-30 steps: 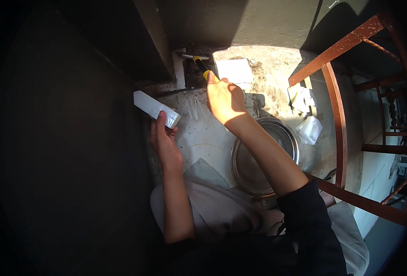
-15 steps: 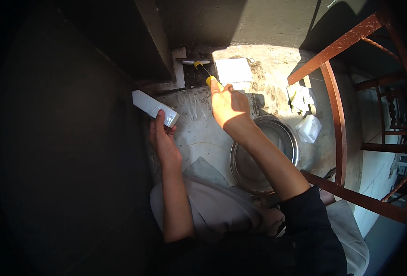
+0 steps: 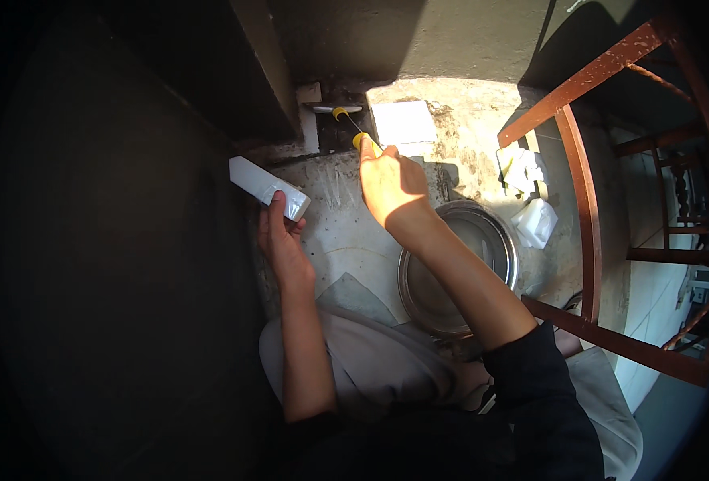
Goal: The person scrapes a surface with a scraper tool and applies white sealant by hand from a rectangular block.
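Note:
My left hand (image 3: pixel 286 252) is closed around the near end of a long white block (image 3: pixel 258 181), which slants up to the left and looks shiny by my thumb. My right hand (image 3: pixel 395 188) grips a yellow-handled tool (image 3: pixel 366 144) with a thin metal shaft. At the shaft's far end, past a yellow collar, a narrow pale head lies crosswise. It is over a dark recessed patch (image 3: pixel 337 138) in the floor by the wall. A white square piece (image 3: pixel 403 123) lies flat just right of the tool, in sunlight.
A round metal basin (image 3: pixel 405 282) stands beneath my right forearm. Crumpled white pieces (image 3: pixel 536 224) lie to its right, next to a reddish-brown metal frame (image 3: pixel 583 200). A dark wall corner (image 3: pixel 262 72) rises at the left, close to my left hand.
My right hand and the tool have shifted very slightly left, and the whole view has shifted a little too. Both hands keep their grips.

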Tool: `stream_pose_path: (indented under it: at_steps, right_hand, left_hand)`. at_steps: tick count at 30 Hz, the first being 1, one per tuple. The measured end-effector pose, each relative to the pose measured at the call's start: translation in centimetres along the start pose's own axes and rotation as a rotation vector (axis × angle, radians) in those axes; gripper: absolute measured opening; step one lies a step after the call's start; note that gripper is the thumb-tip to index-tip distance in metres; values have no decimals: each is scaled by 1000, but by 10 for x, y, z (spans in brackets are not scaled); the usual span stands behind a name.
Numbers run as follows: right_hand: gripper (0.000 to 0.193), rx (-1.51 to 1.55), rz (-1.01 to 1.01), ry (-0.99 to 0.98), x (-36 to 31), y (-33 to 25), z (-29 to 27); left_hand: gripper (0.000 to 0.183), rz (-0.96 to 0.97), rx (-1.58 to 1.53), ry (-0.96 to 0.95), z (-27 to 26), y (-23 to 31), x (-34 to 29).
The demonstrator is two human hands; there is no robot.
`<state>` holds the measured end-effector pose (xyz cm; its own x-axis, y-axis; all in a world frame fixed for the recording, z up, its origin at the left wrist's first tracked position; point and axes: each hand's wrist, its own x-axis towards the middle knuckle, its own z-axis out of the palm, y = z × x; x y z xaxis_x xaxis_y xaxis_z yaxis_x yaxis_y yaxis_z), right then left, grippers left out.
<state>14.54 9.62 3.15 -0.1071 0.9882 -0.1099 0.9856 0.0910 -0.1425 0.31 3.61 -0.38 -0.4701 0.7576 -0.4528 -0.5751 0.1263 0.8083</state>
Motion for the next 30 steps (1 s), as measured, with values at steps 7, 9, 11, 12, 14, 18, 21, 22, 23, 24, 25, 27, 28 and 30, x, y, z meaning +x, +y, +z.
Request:
stream_pose_path:
  at_steps: [7,9,11,12,14,18,21,22,23,24,25,27,28,30]
  right_hand:
    - [27,-134,-79,95,-4,0,8]
    - [31,-69,-35,77,3,0,7]
    - [32,-40,-8,30,6,1,4]
    - [33,-13,20,-17,7,2,3]
    - [33,-17,-18,23,0,11,6]
    - [37,40,-40,17,-13,21,1]
    - [48,42,-88,9,-19,26,-3]
    - [48,41,-87,9,-19,26,-3]
    - [53,50,-89,19,-19,26,-1]
    - [58,59,-91,29,-20,26,0]
    - [58,60,-92,28,-20,26,1]
    - [54,44,-111,43,-21,25,2]
    - [54,44,-112,42,-22,25,4]
    - [53,19,-122,47,-23,25,6]
  left_hand:
    - [37,0,-17,21,-2,-1,3]
    - [38,6,-5,3,-2,-1,2]
    - [37,3,-6,8,-2,0,2]
    - [37,-1,-6,13,-1,0,3]
    - [37,2,-15,11,-1,0,2]
    - [36,7,-13,20,-2,2,2]
    - [36,-2,-20,21,-3,0,4]
    - [36,-2,-21,21,-3,0,4]
    - [35,-1,-16,17,-2,0,4]
    - [35,0,-11,12,-2,0,4]
    - [35,0,-10,14,-3,0,4]
    - [35,4,-13,15,-3,1,4]
    - [35,4,-12,16,-3,0,4]
    - [36,11,-11,13,-2,0,3]
